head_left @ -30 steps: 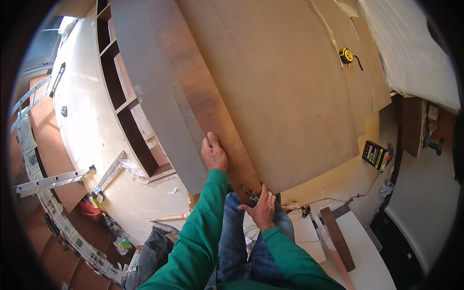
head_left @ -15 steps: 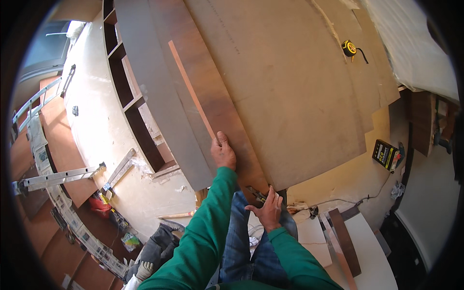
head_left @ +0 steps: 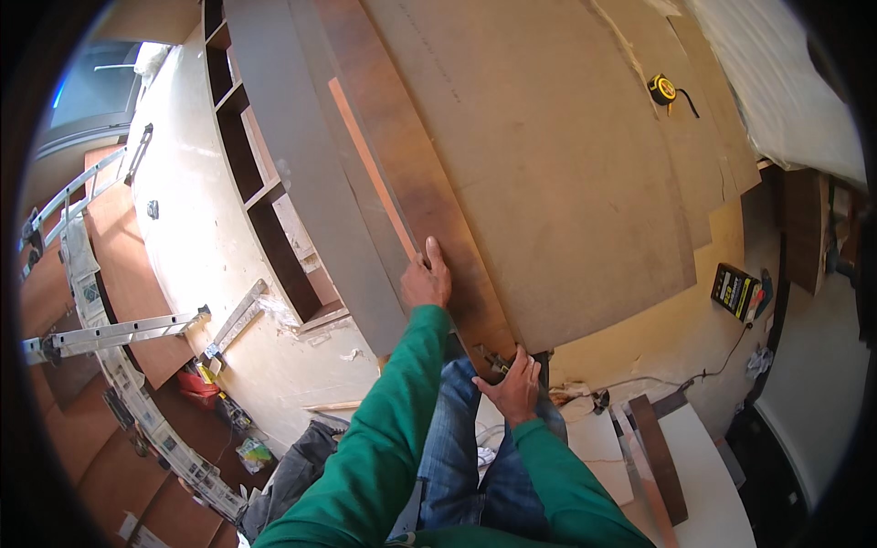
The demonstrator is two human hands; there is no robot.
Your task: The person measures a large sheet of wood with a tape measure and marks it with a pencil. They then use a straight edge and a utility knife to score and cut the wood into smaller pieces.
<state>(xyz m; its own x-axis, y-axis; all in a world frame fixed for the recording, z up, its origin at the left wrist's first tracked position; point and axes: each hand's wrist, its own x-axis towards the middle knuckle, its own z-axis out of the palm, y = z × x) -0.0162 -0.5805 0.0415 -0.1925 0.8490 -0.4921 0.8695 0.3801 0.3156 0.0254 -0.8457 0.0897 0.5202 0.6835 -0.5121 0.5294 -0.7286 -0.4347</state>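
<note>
My left hand [head_left: 427, 277] closes on the near end of a thin, light reddish wooden strip [head_left: 365, 160], its index finger stretched over the long brown board [head_left: 448, 215]. The strip runs away from me along the board's left side. At the board's near end, my right hand [head_left: 513, 391] curls round a small dark tool with a metallic glint [head_left: 496, 363], thumb and fingers at the board's corners. The tool's kind is partly hidden by the hand. Beneath the board lie large brown sheets [head_left: 566, 183].
A yellow-black tape measure [head_left: 662, 89] lies on the sheets. To the left stand a frame with compartments [head_left: 265, 194] and an aluminium ladder [head_left: 128, 333]. A black box [head_left: 734, 288] and a cable lie at right, above several cut strips [head_left: 658, 447] on a white panel.
The strip shows a wider face than before, and my left index finger has stretched forward over the board. My right hand stays at the board's end. The whole view has shifted slightly.
</note>
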